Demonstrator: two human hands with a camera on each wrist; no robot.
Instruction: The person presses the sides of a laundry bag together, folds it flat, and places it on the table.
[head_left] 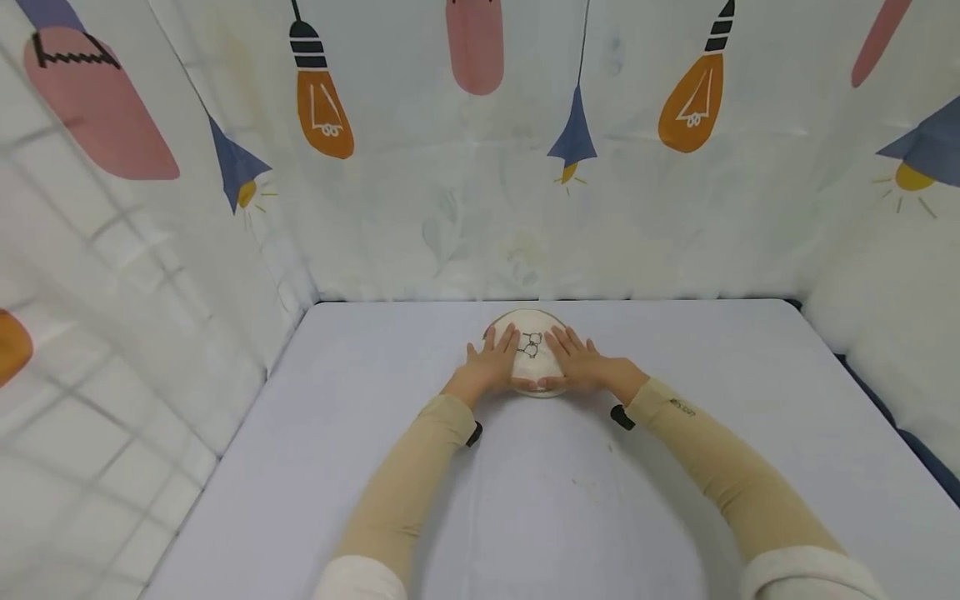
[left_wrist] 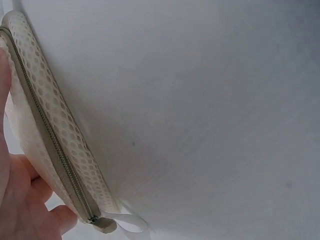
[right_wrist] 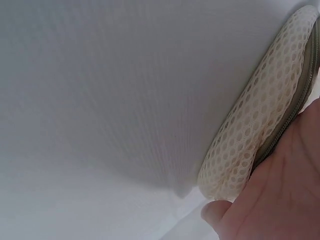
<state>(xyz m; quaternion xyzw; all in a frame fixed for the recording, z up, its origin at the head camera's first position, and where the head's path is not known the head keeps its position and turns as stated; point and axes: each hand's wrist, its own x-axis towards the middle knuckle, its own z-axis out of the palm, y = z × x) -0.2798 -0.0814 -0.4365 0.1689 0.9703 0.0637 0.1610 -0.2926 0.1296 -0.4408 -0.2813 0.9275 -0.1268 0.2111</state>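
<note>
A round, cream mesh zip pouch (head_left: 534, 367) lies near the far edge of the table, with a dark line drawing on its top. My left hand (head_left: 491, 367) rests on its left side with straight, spread fingers. From the other side my right hand (head_left: 587, 367) lies flat on it in the same way, the two thumbs meeting near its front edge. In the left wrist view a zipper (left_wrist: 50, 127) runs along the honeycomb mesh side, its pull (left_wrist: 92, 219) beside a small fabric tab (left_wrist: 105, 226). The right wrist view shows my palm against the zipped edge.
A white cloth covers the table (head_left: 540, 500). Behind it hangs a pale curtain (head_left: 375, 225) printed with lamps and bulbs, and similar curtains stand at both sides. Each wrist carries a black device (head_left: 622, 417) below the sleeve cuff.
</note>
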